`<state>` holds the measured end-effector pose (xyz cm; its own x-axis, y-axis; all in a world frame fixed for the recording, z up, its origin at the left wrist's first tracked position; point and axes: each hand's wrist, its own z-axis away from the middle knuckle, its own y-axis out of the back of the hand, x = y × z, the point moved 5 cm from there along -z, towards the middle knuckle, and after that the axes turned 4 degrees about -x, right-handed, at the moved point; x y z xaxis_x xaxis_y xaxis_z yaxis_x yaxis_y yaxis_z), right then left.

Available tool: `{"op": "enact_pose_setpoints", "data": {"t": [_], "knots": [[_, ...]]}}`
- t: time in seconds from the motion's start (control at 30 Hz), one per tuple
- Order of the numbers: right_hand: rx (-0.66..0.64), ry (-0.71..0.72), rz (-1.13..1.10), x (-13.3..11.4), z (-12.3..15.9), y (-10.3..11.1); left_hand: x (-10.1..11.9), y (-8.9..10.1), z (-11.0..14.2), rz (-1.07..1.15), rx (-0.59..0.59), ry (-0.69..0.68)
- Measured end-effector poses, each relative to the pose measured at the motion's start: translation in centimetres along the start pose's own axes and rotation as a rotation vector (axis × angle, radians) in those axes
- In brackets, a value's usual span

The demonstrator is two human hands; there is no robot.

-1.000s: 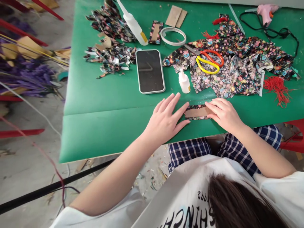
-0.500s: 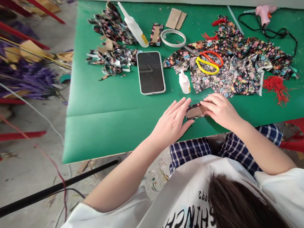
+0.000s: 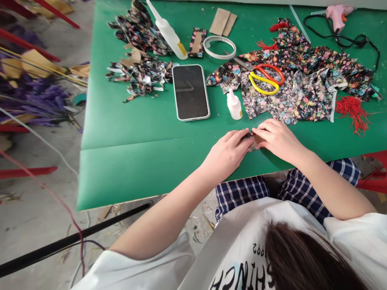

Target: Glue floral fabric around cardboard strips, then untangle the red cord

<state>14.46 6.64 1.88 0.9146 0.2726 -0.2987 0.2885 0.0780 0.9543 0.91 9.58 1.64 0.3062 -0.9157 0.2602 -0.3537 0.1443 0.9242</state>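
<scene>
A small cardboard strip edged with dark floral fabric (image 3: 256, 141) lies on the green table near its front edge, mostly covered by my fingers. My left hand (image 3: 228, 153) closes over its left end, fingers and thumb bent together on the fabric edge. At the other end, my right hand (image 3: 276, 139) grips it with curled fingertips. Just beyond my hands stands a small white glue bottle (image 3: 234, 105). Farther off, scissors with red and yellow handles (image 3: 264, 80) rest on a spread of floral cloth (image 3: 302, 94).
A phone (image 3: 191, 92) lies left of the glue bottle. Behind it are a larger white bottle (image 3: 169, 34), a tape roll (image 3: 219, 47), a fabric-edged cardboard piece (image 3: 197, 42) and fabric scraps (image 3: 142, 72). Red tassels (image 3: 352, 112) and a pink glue gun (image 3: 337, 18) are at right.
My left hand has moved right and its fingers, which were stretched out flat, have bent onto the strip's left end. My right hand stays almost in place.
</scene>
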Motion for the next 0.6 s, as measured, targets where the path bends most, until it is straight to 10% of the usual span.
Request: {"op": "enact_pose_setpoints", "data": {"t": [0.43,0.6], "knots": [[-0.013,-0.004,-0.031,-0.3,-0.2,-0.4,0.2,-0.2,0.0,-0.014,0.047,-0.007],[0.202,-0.058,-0.042,-0.6,2.2,1.4,1.7,0.3,0.5,-0.071,0.042,0.013]]}}
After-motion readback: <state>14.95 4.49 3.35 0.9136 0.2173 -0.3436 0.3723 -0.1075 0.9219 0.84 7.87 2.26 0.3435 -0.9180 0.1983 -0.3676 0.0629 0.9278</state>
